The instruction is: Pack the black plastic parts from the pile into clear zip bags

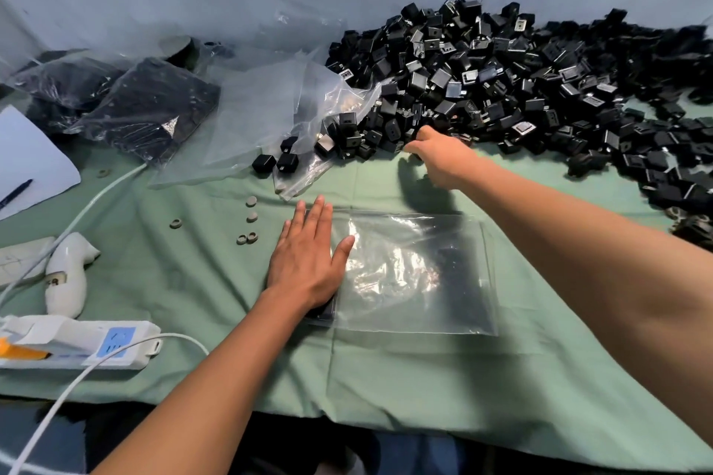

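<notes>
Black plastic parts [501, 81] sit heaped upper right, small boxy shells w/ glints. Left hand [308, 266] lies flat, fingers straight, pinning the clear zip bag [416, 274] at center. Right hand [436, 154] reaches the pile's edge, fingers curled; can't tell if it's gripping. Prob best: grab few, keep bag pinned.

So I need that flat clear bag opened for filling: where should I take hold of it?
Pinch the clear bag at its left edge, where the left hand presses it flat; the opening probably lies there, though I cannot confirm it. Come from the left, since the right hand is reaching into the pile.
</notes>
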The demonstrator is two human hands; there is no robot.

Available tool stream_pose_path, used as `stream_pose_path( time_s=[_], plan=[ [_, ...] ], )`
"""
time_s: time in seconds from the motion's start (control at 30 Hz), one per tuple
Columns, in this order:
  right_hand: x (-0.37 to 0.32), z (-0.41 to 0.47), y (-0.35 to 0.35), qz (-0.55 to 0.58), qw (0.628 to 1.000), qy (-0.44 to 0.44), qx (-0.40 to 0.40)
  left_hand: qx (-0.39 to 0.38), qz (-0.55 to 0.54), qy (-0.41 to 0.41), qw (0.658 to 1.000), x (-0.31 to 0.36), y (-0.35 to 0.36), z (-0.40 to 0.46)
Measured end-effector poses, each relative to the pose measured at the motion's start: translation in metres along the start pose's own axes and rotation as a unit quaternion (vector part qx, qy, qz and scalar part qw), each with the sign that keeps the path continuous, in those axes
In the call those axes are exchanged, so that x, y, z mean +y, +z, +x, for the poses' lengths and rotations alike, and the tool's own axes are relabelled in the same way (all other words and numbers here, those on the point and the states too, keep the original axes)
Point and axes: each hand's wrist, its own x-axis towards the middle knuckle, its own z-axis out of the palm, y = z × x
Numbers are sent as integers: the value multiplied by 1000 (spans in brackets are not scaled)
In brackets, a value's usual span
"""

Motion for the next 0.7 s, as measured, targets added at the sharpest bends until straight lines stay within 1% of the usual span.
stream_pose_path(
  time_s=[0.07,0.13,0.2,0.27,0.3,0.33,0.4,0.47,0.5,0.6,0.63,0.7],
  plan=[
    [4,-1,1,-16,999,18,37,-13,23,-9,1000,4,-6,0],
    [12,-8,-3,-35,998,29,43,7,27,-29,999,17,-13,0],
    [22,-19,-8,-9,998,48,49,73,-2,-30,997,43,-22,0],
    [33,-39,-12,67,992,81,74,142,-49,1,989,82,-30,2],
    [37,-51,-14,104,986,99,87,152,-72,18,986,103,-32,3],
    [43,-66,-15,139,979,116,96,142,-91,34,985,126,-34,4],
    [53,-99,-17,204,963,146,96,87,-97,55,990,166,-35,4],
    [64,-133,-19,255,951,158,71,27,-76,57,995,194,-33,3],
    [69,-150,-19,277,948,152,47,10,-68,56,996,203,-32,3],
    [72,-190,-18,357,924,121,-59,9,-83,50,995,208,-32,4],
    [70,-200,-16,390,909,111,-94,8,-104,37,994,203,-34,5],
    [61,-211,-12,480,862,75,-144,-7,-145,9,989,194,-39,6]
  ],
)
